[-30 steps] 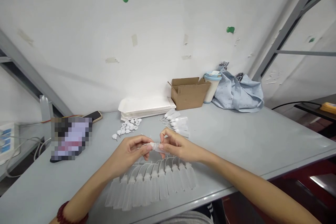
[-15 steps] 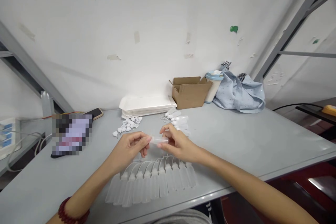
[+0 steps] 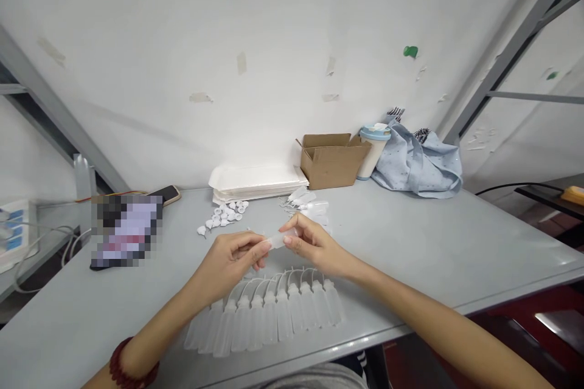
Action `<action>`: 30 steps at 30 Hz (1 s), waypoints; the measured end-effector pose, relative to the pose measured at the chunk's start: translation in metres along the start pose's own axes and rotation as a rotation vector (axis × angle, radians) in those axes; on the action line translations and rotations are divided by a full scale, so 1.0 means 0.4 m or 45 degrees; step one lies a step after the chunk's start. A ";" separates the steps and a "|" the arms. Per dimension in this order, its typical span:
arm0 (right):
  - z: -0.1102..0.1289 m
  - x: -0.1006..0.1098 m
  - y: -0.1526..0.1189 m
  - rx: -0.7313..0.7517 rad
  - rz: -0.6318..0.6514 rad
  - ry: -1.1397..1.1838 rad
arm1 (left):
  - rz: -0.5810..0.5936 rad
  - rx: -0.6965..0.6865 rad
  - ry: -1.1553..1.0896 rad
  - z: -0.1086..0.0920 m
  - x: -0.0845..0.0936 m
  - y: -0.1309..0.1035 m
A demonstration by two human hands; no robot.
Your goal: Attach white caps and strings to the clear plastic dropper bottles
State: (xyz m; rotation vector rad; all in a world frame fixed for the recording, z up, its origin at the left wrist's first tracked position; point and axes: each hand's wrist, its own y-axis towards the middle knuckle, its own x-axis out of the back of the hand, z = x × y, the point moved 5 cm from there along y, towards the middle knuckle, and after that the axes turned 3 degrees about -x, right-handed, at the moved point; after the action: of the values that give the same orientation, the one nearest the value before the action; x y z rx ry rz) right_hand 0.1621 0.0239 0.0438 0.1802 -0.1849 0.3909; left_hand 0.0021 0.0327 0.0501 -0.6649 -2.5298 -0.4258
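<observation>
Head view, hands: the left hand [image 3: 230,261] and the right hand [image 3: 314,246] meet above the near middle of the grey table [image 3: 433,237], fingers curled in, both pinching one small clear bottle [image 3: 279,239]
Left hand: thumb and fingertips closed on the bottle's left end; a dark red bead bracelet [image 3: 132,364] sits on that wrist
Right hand: thumb and forefinger closed on the bottle's right part, the other fingers loosely bent
Clear bottle: held off the table, lying roughly level between the two hands, above the far edge of the row below
Row of bottles [image 3: 269,316]: a fan of clear capped bottles lying side by side on the table just under the hands, thin curved tips pointing away
White caps [image 3: 223,217]: a loose scatter beyond the left hand
More bottles [image 3: 310,205]: a small heap beyond the right hand, near the cardboard box [image 3: 331,161]
Back of table: a flat white stack [image 3: 258,181] left of the box, a cup [image 3: 373,149] and pale blue cloth [image 3: 417,164] to its right
Left side: a phone [image 3: 166,194] against the wall, beside a blurred patch
</observation>
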 end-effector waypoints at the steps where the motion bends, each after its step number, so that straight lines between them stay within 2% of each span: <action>1: 0.003 0.000 -0.001 0.014 0.004 0.001 | 0.076 0.055 -0.063 0.002 -0.005 0.000; 4: 0.007 0.001 -0.001 0.028 0.013 -0.007 | 0.206 0.128 -0.128 0.002 -0.018 -0.003; 6: 0.004 0.004 0.001 0.018 -0.001 0.008 | 0.158 0.060 0.002 -0.001 -0.017 -0.002; 8: -0.003 0.007 0.003 -0.006 -0.033 0.041 | 0.031 -0.141 0.249 -0.012 -0.014 -0.002; 11: -0.015 0.007 0.008 -0.055 -0.066 0.144 | -0.185 -0.589 0.662 -0.039 -0.015 -0.016; 13: -0.020 0.003 0.011 -0.078 -0.064 0.260 | -0.250 -0.803 0.901 -0.048 -0.024 -0.029; 17: -0.019 -0.006 0.013 -0.136 -0.076 0.442 | -0.296 -0.990 1.293 -0.057 -0.040 -0.046; 20: -0.020 -0.009 0.010 -0.194 -0.092 0.467 | -0.351 -1.057 1.355 -0.063 -0.043 -0.053; 23: -0.020 -0.008 0.007 -0.184 -0.100 0.434 | -0.311 -0.952 1.151 -0.060 -0.034 -0.043; 27: -0.012 -0.007 0.010 -0.074 -0.037 0.402 | -0.044 -0.516 0.756 -0.043 -0.019 -0.015; 30: -0.001 -0.005 0.012 -0.047 0.010 0.369 | 0.071 -0.210 0.452 -0.038 -0.010 -0.009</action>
State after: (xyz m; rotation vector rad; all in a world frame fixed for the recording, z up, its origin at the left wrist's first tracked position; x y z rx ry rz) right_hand 0.1584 0.0277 0.0435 0.0851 0.0925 0.4162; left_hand 0.0090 0.0220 0.0598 -0.6533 -2.1529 -0.6740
